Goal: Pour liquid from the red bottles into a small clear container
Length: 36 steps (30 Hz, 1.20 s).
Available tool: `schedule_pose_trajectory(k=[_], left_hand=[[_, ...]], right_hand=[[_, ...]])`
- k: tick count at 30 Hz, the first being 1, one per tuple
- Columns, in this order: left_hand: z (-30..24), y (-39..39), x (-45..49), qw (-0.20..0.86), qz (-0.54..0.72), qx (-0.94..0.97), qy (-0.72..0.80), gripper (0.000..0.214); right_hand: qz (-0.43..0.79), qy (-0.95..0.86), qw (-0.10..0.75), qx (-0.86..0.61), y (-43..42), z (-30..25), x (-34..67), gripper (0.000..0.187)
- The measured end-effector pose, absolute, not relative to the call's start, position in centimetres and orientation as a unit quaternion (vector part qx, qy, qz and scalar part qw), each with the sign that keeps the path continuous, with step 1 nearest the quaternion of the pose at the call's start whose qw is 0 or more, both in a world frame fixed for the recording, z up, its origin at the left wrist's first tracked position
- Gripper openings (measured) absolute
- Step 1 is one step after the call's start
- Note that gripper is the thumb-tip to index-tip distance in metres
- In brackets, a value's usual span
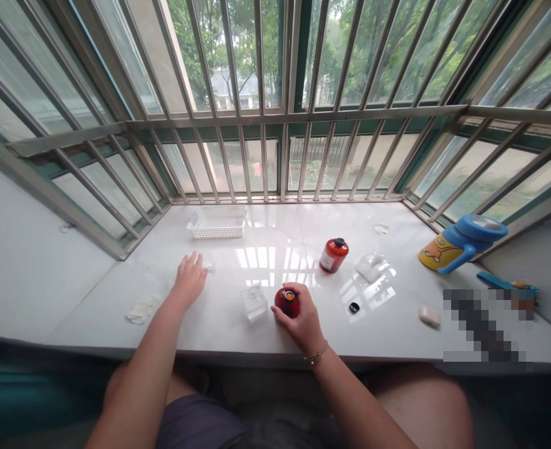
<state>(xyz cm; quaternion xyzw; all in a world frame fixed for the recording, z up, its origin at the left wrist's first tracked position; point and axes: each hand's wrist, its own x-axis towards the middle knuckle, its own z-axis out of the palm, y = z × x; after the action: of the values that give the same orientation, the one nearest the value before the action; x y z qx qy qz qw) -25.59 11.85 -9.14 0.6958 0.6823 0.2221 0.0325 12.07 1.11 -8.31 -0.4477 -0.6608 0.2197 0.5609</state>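
Red bottle (287,303) clasped in right hand (303,327), left hand (190,279) open on white stone sill (275,224)

dark red bottle (287,303) low centre, orange spot on top. orange-red bottle (334,255) centre, black cap, white label. white lattice basket (217,223) upper left of centre. cup (462,242) far right, blue top and handle, yellow body with orange cartoon print. white glossy sill (238,330) across the middle. dark grey shorts (195,424) bottom centre.
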Motion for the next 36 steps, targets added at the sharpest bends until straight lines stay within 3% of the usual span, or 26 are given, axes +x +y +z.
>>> schedule_pose_trajectory(k=[5,10,14,16,22,24,26,31,36], left_hand=[[-8.8,6.0,-19.4,0.085,0.345,0.74,0.571,0.068],[-9.5,1.3,-12.6,0.194,0.352,0.73,0.552,0.091],[-10.2,0.9,-10.3,0.23,0.385,0.695,0.562,0.081],[-10.2,1.2,-10.1,0.246,0.396,0.668,0.58,0.077],[-8.9,1.1,-10.6,0.325,0.389,0.598,0.621,0.09],[-8.2,0.6,-10.9,0.34,0.395,0.586,0.62,0.092],[-7.2,-0.1,-11.3,0.357,0.409,0.578,0.609,0.092],[-2.9,-2.5,-12.1,0.395,0.445,0.581,0.555,0.096],[1.6,-4.6,-11.2,0.432,0.455,0.614,0.478,0.114]], right_hand=[[0.223,-0.659,0.558,-0.452,1.1,-8.7,12.0,0.044],[0.198,-0.661,0.586,-0.424,0.8,-9.6,12.0,0.077],[0.169,-0.706,0.561,-0.398,0.6,-9.5,12.3,0.055],[0.17,-0.709,0.553,-0.403,0.6,-9.5,12.3,0.056],[0.205,-0.694,0.551,-0.417,0.7,-9.9,12.7,0.103],[0.191,-0.695,0.548,-0.424,0.3,-9.8,13.1,0.108],[0.151,-0.69,0.56,-0.432,-0.3,-9.2,13.8,0.093],[0.109,-0.634,0.635,-0.428,-3.3,-6.4,15.1,0.031],[0.27,-0.655,0.603,-0.367,-6.0,-3.1,14.7,0.018]])
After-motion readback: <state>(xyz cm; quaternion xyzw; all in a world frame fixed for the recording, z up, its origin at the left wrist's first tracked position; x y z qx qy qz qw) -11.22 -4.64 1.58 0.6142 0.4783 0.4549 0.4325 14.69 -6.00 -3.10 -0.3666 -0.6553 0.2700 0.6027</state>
